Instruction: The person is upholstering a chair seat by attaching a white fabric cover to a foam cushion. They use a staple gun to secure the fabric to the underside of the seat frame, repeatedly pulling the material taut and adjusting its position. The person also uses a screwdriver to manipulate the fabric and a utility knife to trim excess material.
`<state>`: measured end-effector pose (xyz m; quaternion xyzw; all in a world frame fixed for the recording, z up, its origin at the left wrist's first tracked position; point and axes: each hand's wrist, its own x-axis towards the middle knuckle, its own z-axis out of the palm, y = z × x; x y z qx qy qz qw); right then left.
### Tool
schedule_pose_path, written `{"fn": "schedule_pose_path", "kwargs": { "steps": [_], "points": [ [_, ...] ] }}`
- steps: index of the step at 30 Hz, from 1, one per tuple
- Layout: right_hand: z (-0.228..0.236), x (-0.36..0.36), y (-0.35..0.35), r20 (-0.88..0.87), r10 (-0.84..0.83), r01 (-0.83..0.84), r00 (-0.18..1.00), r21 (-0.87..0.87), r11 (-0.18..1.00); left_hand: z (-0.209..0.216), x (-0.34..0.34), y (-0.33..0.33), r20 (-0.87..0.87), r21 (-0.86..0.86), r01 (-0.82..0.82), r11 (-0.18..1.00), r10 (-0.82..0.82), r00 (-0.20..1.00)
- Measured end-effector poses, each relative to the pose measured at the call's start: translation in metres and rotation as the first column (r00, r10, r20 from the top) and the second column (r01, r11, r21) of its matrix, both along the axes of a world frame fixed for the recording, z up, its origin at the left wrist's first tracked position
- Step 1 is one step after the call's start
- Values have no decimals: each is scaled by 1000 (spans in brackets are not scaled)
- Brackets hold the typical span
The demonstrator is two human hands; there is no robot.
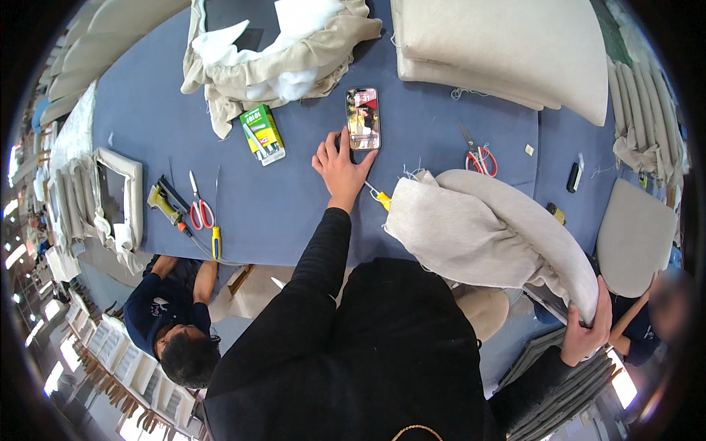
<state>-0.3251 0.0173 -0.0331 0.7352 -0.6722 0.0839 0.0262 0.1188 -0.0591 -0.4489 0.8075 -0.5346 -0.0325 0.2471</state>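
My left hand (343,167) lies on the blue table with fingers spread. Its index finger and thumb touch the lower edges of a smartphone (363,117) with a lit screen. At the lower right, my right hand (588,327) is closed around the end of a curved cushion panel (507,220) covered in loose beige fabric. The panel's near end overhangs the table edge, and its far end rests on the tabletop. A screwdriver with a yellow handle (382,200) pokes out beside the fabric's left end. Red-handled scissors (481,159) lie just beyond the panel.
A green and yellow box (262,135) stands left of the phone. Further left lie a yellow-green tool with a hose (168,206) and red-handled scissors (200,209). Beige cushions (507,51) are stacked at the far right. A co-worker (173,316) works at the lower left.
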Motion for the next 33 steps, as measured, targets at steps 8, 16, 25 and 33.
{"fn": "schedule_pose_path", "kwargs": {
  "steps": [8, 16, 25, 33],
  "points": [
    [-1, -3, 5, -7, -31, 31, 999, 8, 999, -1, -1, -1, -22, 29, -1, 1000, 1, 1000],
    [-1, -7, 2, -31, -66, 67, 997, 27, 997, -2, 2, -2, -22, 23, -5, 1000, 5, 1000],
    [-3, -3, -3, 41, -73, 71, 997, 37, 997, -3, 8, -9, -119, -55, -49, 997, 42, 992],
    [-3, 5, -7, -23, -52, 51, 998, -9, 999, 14, 25, -73, -289, 257, -113, 960, 188, 939]
  ]
}}
